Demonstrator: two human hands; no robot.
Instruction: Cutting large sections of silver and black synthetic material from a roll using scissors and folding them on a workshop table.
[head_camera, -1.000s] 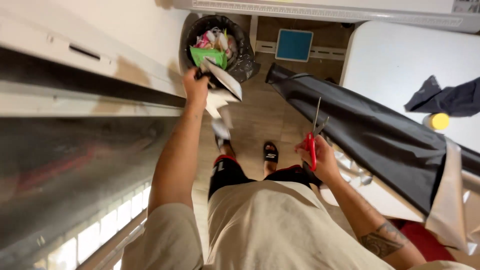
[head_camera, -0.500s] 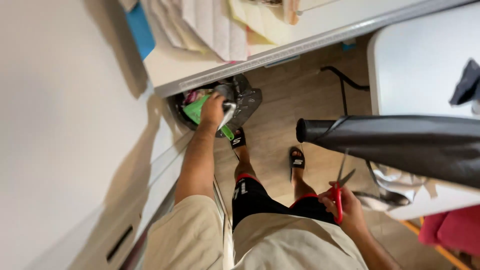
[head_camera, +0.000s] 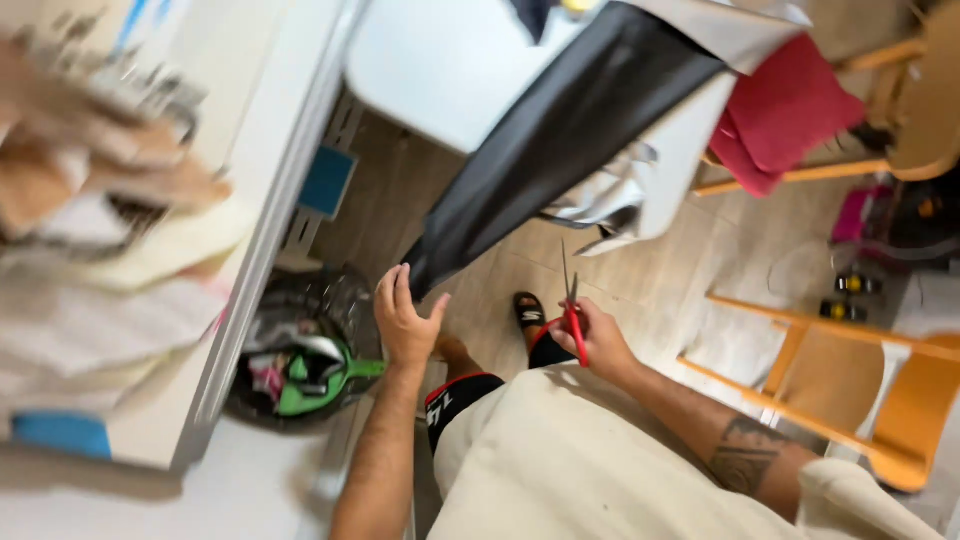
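- The right hand is closed around the red handles of a pair of metal-bladed scissors, blades pointing up.
- The left hand is open and empty, fingers loosely spread, above the floor.
- Just beside it stands a round black waste bin holding green and white scraps.
- Farther off, a long black sheet hangs off the white surface.

Soft, even indoor light, fairly bright, with no hard shadows. The white tabletop glares near washed out. Heavy motion blur smears the shelf at the left edge; the chairs on the right are soft too. The hands and scissors are sharper. Wide-angle stretch bends the edges.
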